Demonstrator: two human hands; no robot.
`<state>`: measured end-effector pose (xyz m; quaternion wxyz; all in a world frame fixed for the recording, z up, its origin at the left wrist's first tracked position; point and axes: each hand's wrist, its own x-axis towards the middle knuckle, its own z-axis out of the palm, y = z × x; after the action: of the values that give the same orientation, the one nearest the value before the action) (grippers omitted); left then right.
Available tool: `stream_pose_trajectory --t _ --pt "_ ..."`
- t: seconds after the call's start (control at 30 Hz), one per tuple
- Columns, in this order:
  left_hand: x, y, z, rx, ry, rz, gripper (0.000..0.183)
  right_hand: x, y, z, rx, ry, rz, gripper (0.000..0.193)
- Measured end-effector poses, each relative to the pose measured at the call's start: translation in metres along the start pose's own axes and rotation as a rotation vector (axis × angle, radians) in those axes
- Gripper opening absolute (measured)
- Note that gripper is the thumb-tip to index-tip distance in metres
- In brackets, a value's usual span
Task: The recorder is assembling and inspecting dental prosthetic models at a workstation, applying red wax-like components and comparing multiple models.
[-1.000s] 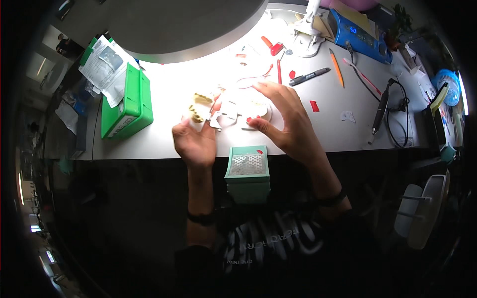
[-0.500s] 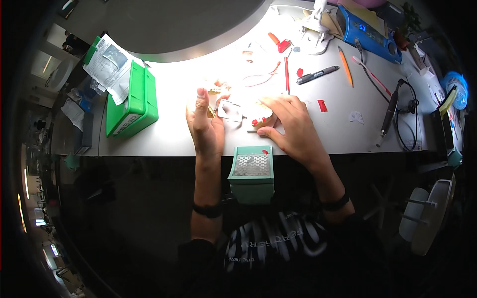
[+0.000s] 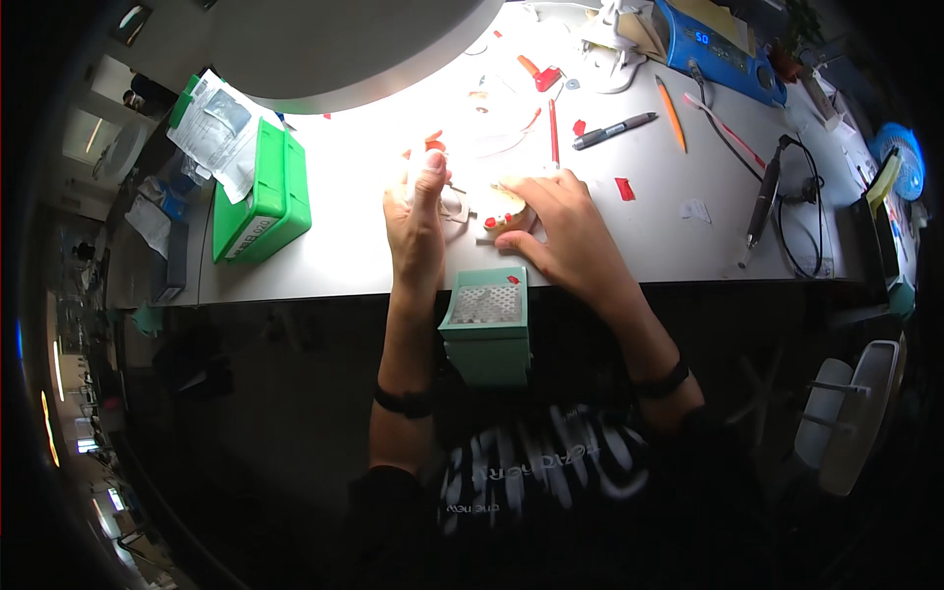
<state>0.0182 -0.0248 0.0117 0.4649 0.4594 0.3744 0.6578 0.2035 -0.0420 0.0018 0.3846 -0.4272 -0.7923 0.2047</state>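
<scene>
My right hand is closed around a pale plaster dental model with red wax spots along its near edge, thumb on the near side and fingers over the top. A hinged wire frame, like a dental articulator, links this model to my left hand. My left hand stands on edge with the thumb up, gripping the frame's other half. Whatever model sits behind those fingers is mostly hidden, and strong glare washes it out. Both hands rest close to the table's front edge.
A green box with papers stands left. Below my hands juts a green tray with a perforated top. To the right lie a pen, an orange pencil, a corded handpiece and a blue control unit. A round lamp hangs overhead.
My left hand has turned, so the wire frame now appears more edge-on and the yellowish model in that hand is hidden. The right hand keeps its hold. The whole view has shifted slightly.
</scene>
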Motion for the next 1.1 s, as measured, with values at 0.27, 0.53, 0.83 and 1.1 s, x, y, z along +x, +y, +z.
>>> stream_pose_trajectory --t 0.27,0.53,0.83,1.1 --pt "-0.004 -0.001 0.002 0.014 -0.061 -0.038 0.043 -0.003 0.009 0.007 -0.01 0.04 -0.024 0.055" --pt "-0.003 0.012 0.005 0.32 -0.203 -0.097 0.045 -0.007 0.011 0.007 -0.048 0.083 -0.055 0.059" --pt "0.008 -0.014 -0.03 0.008 -0.055 -0.238 0.05 -0.004 0.017 0.018 0.024 0.026 -0.029 0.024" --pt "-0.007 -0.008 0.015 0.519 -0.177 0.011 0.049 -0.005 0.041 0.025 0.04 0.139 -0.182 0.024"
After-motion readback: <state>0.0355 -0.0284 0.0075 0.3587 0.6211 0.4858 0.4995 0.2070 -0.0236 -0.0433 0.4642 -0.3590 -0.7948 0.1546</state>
